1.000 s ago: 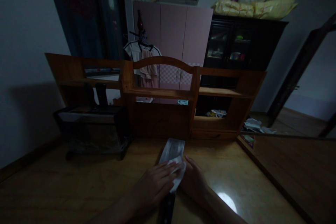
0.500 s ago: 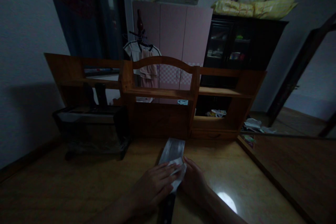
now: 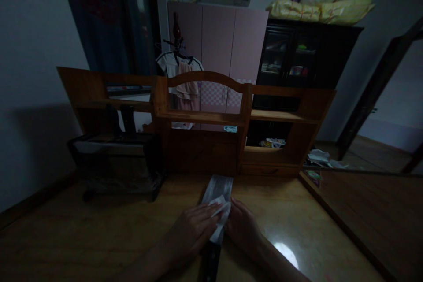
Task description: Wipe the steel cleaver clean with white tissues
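A kitchen knife point(image 3: 217, 187) with a broad grey blade and a black handle lies with its blade pointing away from me and its handle toward me. My left hand point(image 3: 194, 228) is closed on a crumpled white tissue point(image 3: 222, 206) and presses it against the blade's upper face. At the blade's right edge is my right hand point(image 3: 243, 228), its fingers curled in against the blade beside the tissue. Its fingertips are partly hidden, and dim light blurs the detail.
The knife rests on a wooden desk point(image 3: 115, 229). To the left stands a dark knife block point(image 3: 112, 163) holding black-handled tools. A wooden shelf unit point(image 3: 205, 117) runs along the desk's back. A bright light reflection point(image 3: 286, 254) shows at the right.
My left hand and the tissue have shifted slightly left across the blade, showing more of the blade near the handle. My right hand has stayed almost in place.
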